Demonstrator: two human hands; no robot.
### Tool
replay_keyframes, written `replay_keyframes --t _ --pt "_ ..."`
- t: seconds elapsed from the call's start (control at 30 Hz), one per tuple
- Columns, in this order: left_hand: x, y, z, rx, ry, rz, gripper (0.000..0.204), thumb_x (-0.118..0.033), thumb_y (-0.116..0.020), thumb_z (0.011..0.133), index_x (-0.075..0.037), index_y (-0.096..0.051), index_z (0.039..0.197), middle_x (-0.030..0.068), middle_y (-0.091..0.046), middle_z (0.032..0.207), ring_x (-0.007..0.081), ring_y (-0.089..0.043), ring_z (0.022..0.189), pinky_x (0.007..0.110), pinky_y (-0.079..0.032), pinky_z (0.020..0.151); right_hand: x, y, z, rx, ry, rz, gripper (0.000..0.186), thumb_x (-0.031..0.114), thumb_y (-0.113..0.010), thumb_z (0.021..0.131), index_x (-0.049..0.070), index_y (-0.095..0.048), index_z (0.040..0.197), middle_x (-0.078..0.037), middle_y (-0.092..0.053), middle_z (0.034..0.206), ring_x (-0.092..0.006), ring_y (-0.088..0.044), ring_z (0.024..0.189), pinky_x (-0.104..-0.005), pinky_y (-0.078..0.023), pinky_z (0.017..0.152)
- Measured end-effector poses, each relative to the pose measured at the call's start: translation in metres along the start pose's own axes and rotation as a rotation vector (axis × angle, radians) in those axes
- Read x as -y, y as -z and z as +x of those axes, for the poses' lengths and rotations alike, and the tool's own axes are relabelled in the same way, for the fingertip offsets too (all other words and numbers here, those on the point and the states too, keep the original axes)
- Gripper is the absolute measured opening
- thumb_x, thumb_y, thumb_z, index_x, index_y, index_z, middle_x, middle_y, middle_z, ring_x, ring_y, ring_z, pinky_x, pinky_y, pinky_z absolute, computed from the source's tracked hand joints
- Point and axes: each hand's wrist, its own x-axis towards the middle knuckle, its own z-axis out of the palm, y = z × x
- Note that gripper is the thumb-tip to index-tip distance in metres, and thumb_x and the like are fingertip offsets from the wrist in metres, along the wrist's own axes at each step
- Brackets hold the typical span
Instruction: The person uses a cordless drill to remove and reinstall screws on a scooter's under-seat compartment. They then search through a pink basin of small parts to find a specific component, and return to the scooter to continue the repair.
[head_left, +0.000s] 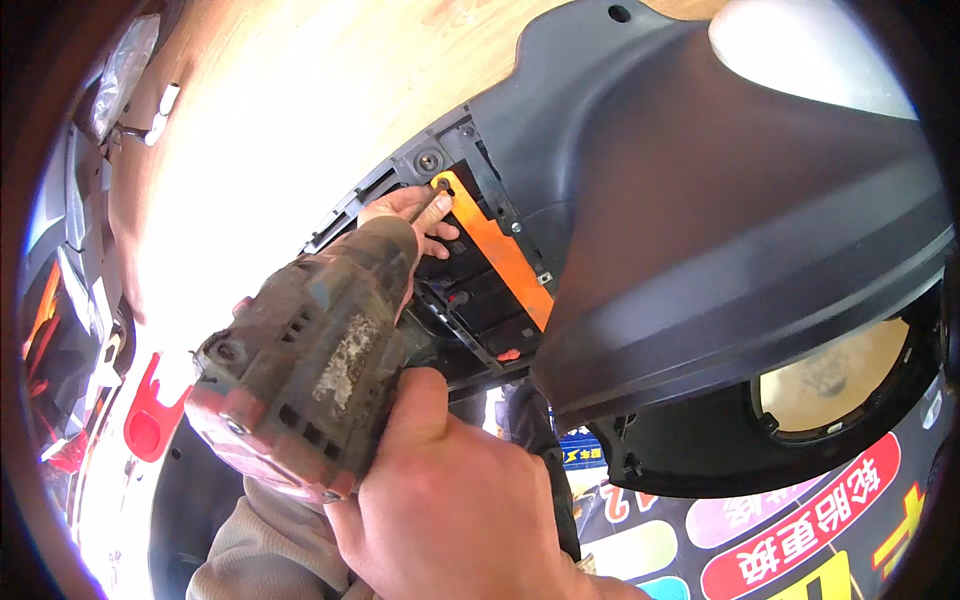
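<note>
My right hand (455, 500) is wrapped round the grip of a worn, dirty cordless drill (310, 350), whose nose points up and away from me. A thin driver bit (427, 207) runs from it to a screw (443, 186) at the upper end of an orange strip (495, 250). My left hand (400, 203) is partly hidden behind the drill. Its fingers are closed beside the bit tip and the strip's end; what they pinch is hidden. The strip lies along a dark plastic panel (490, 195) with clips and slots.
A large black moulded panel (690, 250) curves over the right side, with a round-holed black part (690, 450) below. A printed mat (650, 540) lies underneath. At left are a red plastic piece (145, 420) and dark parts (65, 340). A pale wooden surface (330, 70) stretches behind.
</note>
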Motion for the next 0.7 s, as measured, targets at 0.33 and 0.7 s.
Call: replay_keyframes --t 0.33,0.7 --pt "-0.001 -0.005 -0.002 0.009 -0.008 -0.023 0.031 -0.019 -0.077 0.099 0.002 -0.069 0.121 0.0050 -0.070 0.099 0.0148 -0.069 0.082 0.028 -0.056 0.065 -0.003 -0.001 0.003 0.138 -0.086 0.078 0.057 0.029 -0.085 0.079 -0.006 -0.048 0.104 -0.019 -0.068 0.070 -0.0353 -0.073 0.061 -0.0443 -0.059 0.054" --pt "0.006 -0.006 0.003 -0.024 -0.039 -0.048 0.035 -0.019 -0.079 0.097 0.005 -0.069 0.121 0.0101 -0.073 0.101 0.0168 -0.071 0.079 0.028 -0.056 0.058 -0.006 -0.004 -0.002 0.011 -0.002 -0.042 0.057 0.024 -0.080 0.085 -0.020 -0.054 0.111 -0.020 -0.069 0.065 -0.0330 -0.074 0.058 -0.0392 -0.059 0.054"
